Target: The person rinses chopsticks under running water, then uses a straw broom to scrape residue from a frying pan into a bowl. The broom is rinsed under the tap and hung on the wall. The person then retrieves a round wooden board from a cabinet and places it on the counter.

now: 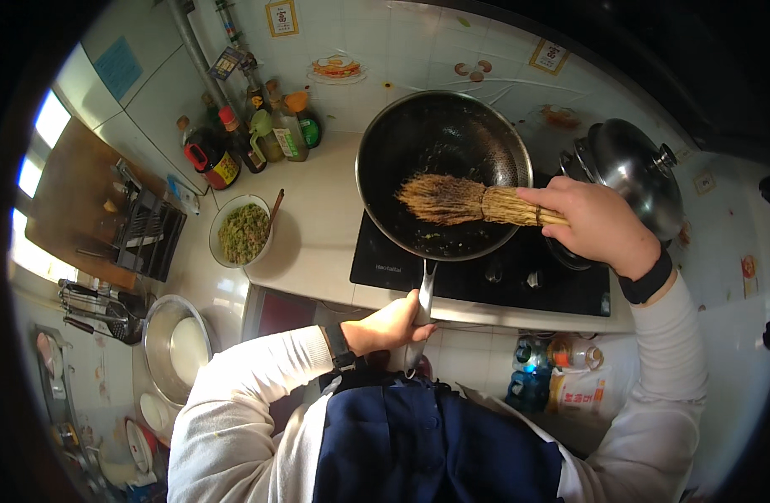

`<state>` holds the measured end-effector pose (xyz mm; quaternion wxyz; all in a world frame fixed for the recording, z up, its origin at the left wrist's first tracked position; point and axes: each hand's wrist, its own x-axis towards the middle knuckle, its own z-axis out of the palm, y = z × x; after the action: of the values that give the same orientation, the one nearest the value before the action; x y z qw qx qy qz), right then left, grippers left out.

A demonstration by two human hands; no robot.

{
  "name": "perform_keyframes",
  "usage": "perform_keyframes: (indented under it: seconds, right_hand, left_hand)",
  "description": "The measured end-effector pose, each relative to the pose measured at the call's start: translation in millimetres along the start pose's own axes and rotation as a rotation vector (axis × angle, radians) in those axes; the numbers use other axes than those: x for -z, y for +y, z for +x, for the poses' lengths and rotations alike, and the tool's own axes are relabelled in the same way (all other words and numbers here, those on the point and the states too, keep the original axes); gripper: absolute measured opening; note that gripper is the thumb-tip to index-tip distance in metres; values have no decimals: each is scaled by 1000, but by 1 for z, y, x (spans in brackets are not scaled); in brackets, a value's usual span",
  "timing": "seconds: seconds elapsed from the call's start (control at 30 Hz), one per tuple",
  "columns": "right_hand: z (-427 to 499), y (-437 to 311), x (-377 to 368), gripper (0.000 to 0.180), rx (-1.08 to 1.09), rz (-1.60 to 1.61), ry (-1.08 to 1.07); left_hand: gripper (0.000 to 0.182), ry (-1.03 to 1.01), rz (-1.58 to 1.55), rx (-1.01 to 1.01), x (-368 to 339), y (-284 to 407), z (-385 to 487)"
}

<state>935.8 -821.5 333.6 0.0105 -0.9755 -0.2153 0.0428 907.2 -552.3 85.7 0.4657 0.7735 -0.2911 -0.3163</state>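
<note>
My left hand (pixel 388 324) is wrapped around the metal handle (pixel 427 295) of a dark wok (pixel 444 132), which sits above the left side of a black gas cooktop (pixel 391 251). In my right hand (pixel 602 220) is a straw whisk brush (pixel 447 200), gripped by its bound stem. Its frayed, darkened bristles lie over the inside of the wok. Small green and pale food scraps cling to the wok's dark surface near the front. The burner beneath the wok is hidden.
A lidded steel pot (pixel 636 176) stands at the right of the cooktop. Left of the wok, a bowl of chopped green filling (pixel 243 236) holds a wooden stick. Sauce bottles (pixel 278 129) line the back corner. A steel basin (pixel 165 327) and a knife rack (pixel 149 232) are further left.
</note>
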Motion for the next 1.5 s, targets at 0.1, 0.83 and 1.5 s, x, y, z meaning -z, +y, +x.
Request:
perform_keyframes:
  seconds: [0.1, 0.83, 1.5]
  right_hand:
    - [6, -2, -1, 52, 28, -42, -48]
    - [58, 39, 11, 19, 89, -741, -194]
    - [65, 18, 21, 27, 335, -769, -185]
  left_hand:
    - [51, -2, -21, 46, 1, 2, -1]
    - [51, 45, 56, 25, 8, 14, -1]
    - [55, 17, 77, -5, 21, 30, 1]
